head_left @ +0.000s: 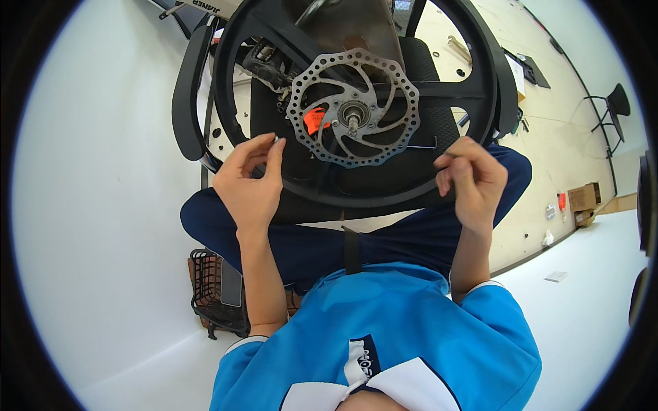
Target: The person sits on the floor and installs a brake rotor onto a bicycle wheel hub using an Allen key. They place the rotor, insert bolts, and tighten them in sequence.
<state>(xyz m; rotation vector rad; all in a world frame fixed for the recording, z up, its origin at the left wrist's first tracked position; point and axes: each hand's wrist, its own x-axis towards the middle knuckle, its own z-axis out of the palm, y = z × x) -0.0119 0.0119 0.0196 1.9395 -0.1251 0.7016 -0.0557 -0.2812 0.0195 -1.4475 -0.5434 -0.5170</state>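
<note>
Small pale piece (276, 139) pinched beside the brake disc (373, 106)

The left hand (250, 183) has its thumb and forefinger together at the tips, clamped on the small piece; only a sliver of it shows between them. That pinch is held just left of the disc's drilled lower-left rim, apart from it. The right hand (478, 183) has its fingers curled in, thumb against them; whether they grip anything, I cannot tell. A thin L-shaped tool (421, 146) shows just beyond its fingertips, between them and the disc; contact is unclear.

The disc sits at the middle of a black spoked wheel (449, 90), around a hub axle (353, 125) that points up toward the viewer. An orange item (315, 121) shows at the disc's left side, near the axle.

The wheel lies over the dark-trousered knees, with a black armrest (188, 92) at its left. Farther out, a black basket (218, 294) stands at lower left and a cardboard box (583, 197) at right.
</note>
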